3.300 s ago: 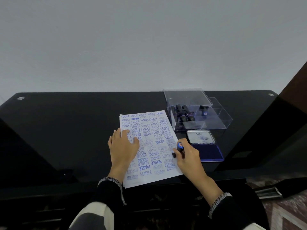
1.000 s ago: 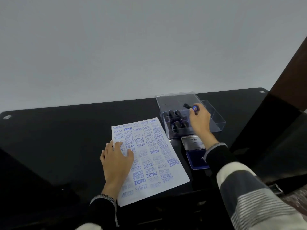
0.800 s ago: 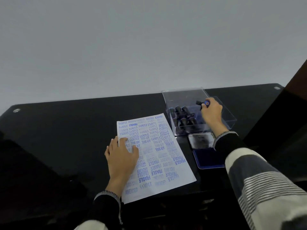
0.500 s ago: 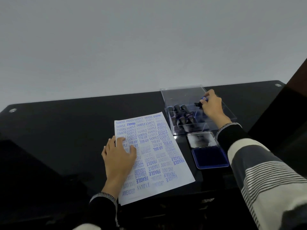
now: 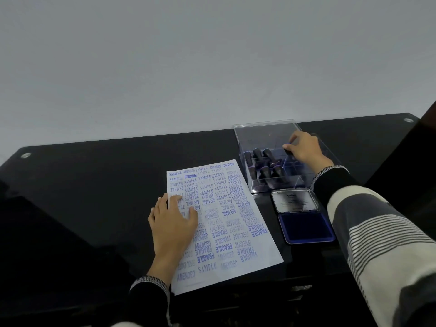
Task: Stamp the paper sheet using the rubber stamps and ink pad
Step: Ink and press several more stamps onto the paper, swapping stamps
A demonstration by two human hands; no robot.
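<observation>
While the right hand [image 5: 304, 149] reaches into the clear plastic compartment box [image 5: 264, 128], its fingers curl over a small dark stamp [image 5: 288, 152] at the fingertips; whether they actually grip it or are only setting it down, I cannot tell. Left hand [image 5: 173, 223] lies flat, fingers straight, pressing the white paper sheet crowded with blue stamped words [image 5: 226, 223]. Just left of the right hand's fingertips, a cluster of dark rubber stamps with rounded handles [image 5: 265, 166] stands in the box's compartments. Nearer the person, beneath the right forearm, sits the open blue ink pad [image 5: 306, 227], its silver lid [image 5: 293, 200] folded back towards the box. All rest on a glossy black tabletop [image 5: 94, 185].

Judgement: the step is swapping stamps. To do it well, seat this one squarely in a free compartment, pick the next by its handle so the inked face touches nothing, and keep the left palm firm so the sheet does not creep. Free space on the sheet is scarce; choose a gap first.
</observation>
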